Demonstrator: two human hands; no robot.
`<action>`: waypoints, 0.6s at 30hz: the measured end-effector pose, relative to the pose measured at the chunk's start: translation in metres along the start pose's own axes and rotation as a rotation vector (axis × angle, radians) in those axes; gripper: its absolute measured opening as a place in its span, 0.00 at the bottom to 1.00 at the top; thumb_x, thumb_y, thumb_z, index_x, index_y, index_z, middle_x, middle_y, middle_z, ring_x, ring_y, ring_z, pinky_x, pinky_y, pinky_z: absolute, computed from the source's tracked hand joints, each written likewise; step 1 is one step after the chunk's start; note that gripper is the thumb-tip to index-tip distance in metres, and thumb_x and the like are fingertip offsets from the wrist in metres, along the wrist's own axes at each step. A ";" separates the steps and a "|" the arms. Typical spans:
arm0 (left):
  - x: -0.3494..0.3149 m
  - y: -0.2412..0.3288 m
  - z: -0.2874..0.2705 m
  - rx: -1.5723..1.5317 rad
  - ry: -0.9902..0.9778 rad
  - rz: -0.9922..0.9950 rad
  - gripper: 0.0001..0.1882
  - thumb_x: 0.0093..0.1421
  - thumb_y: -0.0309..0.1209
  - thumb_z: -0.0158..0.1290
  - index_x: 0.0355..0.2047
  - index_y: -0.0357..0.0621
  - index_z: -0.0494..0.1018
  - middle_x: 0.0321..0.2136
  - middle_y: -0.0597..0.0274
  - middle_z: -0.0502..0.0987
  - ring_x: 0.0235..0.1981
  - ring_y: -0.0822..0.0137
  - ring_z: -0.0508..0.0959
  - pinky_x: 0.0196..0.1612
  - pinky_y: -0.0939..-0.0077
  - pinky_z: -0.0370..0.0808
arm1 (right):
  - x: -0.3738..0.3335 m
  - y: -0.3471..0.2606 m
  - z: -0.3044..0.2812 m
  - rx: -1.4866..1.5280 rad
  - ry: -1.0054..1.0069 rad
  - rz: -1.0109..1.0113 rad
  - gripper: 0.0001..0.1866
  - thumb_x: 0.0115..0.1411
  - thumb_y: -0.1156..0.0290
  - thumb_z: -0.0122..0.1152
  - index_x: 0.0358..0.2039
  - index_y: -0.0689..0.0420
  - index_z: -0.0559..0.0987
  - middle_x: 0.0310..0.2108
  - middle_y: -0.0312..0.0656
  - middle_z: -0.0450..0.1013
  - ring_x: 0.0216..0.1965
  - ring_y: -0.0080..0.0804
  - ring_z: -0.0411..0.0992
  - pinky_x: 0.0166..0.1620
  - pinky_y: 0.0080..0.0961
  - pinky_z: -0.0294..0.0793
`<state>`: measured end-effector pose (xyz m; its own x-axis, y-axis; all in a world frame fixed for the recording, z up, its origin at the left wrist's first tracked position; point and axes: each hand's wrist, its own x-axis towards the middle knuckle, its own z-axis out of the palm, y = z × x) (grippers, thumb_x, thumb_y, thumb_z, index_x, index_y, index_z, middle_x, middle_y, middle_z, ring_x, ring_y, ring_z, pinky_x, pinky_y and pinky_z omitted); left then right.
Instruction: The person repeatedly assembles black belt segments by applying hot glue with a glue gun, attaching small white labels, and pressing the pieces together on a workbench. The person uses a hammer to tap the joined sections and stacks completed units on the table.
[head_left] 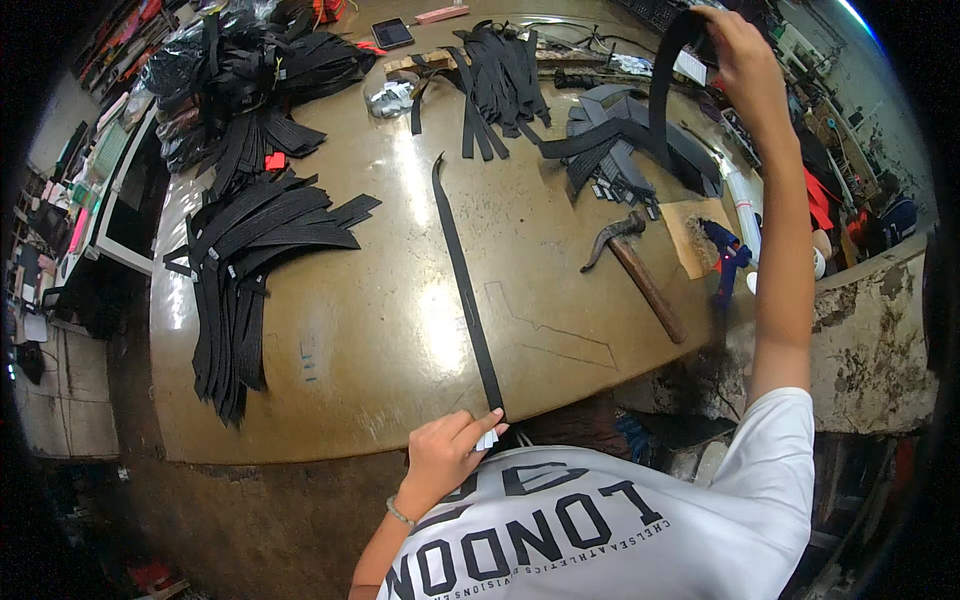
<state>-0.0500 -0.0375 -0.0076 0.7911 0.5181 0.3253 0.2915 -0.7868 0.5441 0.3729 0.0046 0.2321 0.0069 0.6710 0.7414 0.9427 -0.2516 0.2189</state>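
Note:
My left hand [445, 457] is closed at the table's front edge, pinching the near end of a black strap [464, 285]. Small white tags show under its fingers. From there the strap runs away from me over the tabletop, its far tip curling slightly. High at the far right, my right hand [748, 68] is raised and grips another black strap [660, 95], which loops down from the fingers. That strap's lower part reaches a pile of grey and black straps [610, 135] on the table.
Black straps are heaped at left [235, 255], with a bundle [500, 85] farther back. A hammer [645, 280] lies at right, near a blue tool [728, 255] and brown paper [690, 225]. A phone [392, 34] rests at the table's [370, 380] far side.

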 end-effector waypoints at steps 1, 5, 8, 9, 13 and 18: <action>0.000 0.000 0.000 0.006 0.009 -0.002 0.22 0.44 0.31 0.66 0.43 0.56 0.80 0.18 0.66 0.64 0.17 0.66 0.69 0.20 0.72 0.66 | 0.004 0.001 -0.003 0.057 0.086 0.025 0.11 0.59 0.78 0.56 0.43 0.62 0.78 0.40 0.54 0.76 0.43 0.46 0.75 0.48 0.35 0.72; -0.002 0.002 0.005 0.013 0.049 -0.018 0.17 0.49 0.35 0.66 0.41 0.56 0.81 0.18 0.66 0.64 0.16 0.67 0.69 0.19 0.72 0.65 | -0.005 -0.028 -0.036 0.390 0.131 -0.028 0.13 0.64 0.77 0.55 0.49 0.59 0.77 0.43 0.43 0.76 0.45 0.31 0.74 0.49 0.25 0.71; -0.002 0.001 0.007 0.006 0.069 -0.025 0.15 0.51 0.36 0.65 0.40 0.55 0.81 0.17 0.67 0.63 0.16 0.68 0.68 0.19 0.72 0.64 | -0.045 -0.086 -0.059 0.818 0.028 0.114 0.13 0.63 0.75 0.59 0.48 0.59 0.78 0.43 0.37 0.78 0.43 0.23 0.73 0.50 0.20 0.70; -0.002 0.000 0.007 -0.002 0.077 -0.017 0.15 0.51 0.36 0.65 0.40 0.55 0.81 0.16 0.67 0.63 0.16 0.68 0.68 0.19 0.72 0.64 | -0.061 -0.105 -0.062 0.880 -0.036 0.119 0.15 0.61 0.78 0.59 0.49 0.59 0.78 0.46 0.40 0.77 0.48 0.23 0.73 0.53 0.21 0.70; -0.001 0.000 0.005 -0.012 0.065 -0.017 0.15 0.51 0.35 0.65 0.40 0.54 0.81 0.17 0.67 0.64 0.17 0.68 0.69 0.19 0.72 0.65 | -0.105 -0.170 -0.028 1.426 -0.368 0.434 0.16 0.62 0.76 0.59 0.51 0.59 0.78 0.45 0.40 0.77 0.45 0.24 0.73 0.50 0.22 0.72; 0.001 0.002 0.001 -0.045 0.050 -0.025 0.15 0.50 0.34 0.65 0.41 0.53 0.80 0.18 0.67 0.66 0.18 0.67 0.71 0.20 0.71 0.67 | -0.127 -0.196 -0.019 1.681 -0.506 0.594 0.16 0.62 0.76 0.60 0.50 0.62 0.77 0.46 0.40 0.76 0.47 0.24 0.72 0.52 0.23 0.71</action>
<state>-0.0483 -0.0392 -0.0070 0.7555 0.5543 0.3492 0.2853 -0.7582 0.5863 0.1806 -0.0440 0.1071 0.2079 0.9634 0.1691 0.0759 0.1565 -0.9848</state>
